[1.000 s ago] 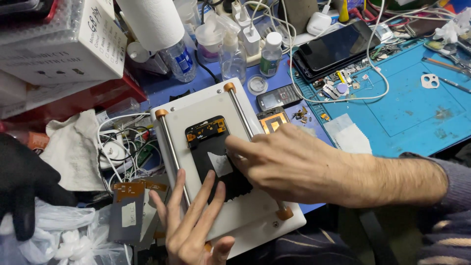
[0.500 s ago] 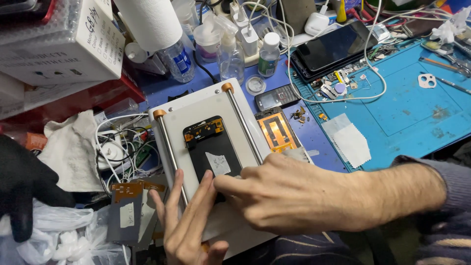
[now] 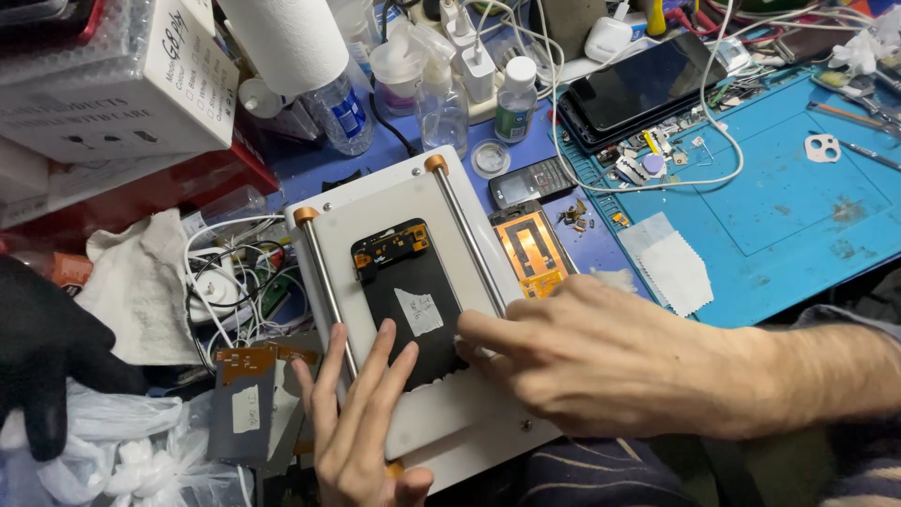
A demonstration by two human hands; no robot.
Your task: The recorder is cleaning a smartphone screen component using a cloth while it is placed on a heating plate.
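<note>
A black phone screen panel (image 3: 404, 286) with an orange flex strip at its top and a small white sticker lies on a white separator plate (image 3: 375, 202) between two metal rails. My left hand (image 3: 361, 422) rests flat at the panel's lower left, fingers spread and touching its edge. My right hand (image 3: 601, 361) comes in from the right, fingertips pressed against the panel's lower right edge. Neither hand grips anything.
An orange-backed part (image 3: 530, 246) and a small dark phone (image 3: 532, 180) lie right of the plate. A blue work mat (image 3: 798, 188) holds a dark phone (image 3: 648, 80), cables and small parts. Bottles (image 3: 441, 94), a paper roll (image 3: 286, 38), a box (image 3: 122, 80), a grey panel (image 3: 242, 408).
My right hand has slid down and to the right off the panel, uncovering most of it. The view has shifted slightly. My left hand stays at the lower left.
</note>
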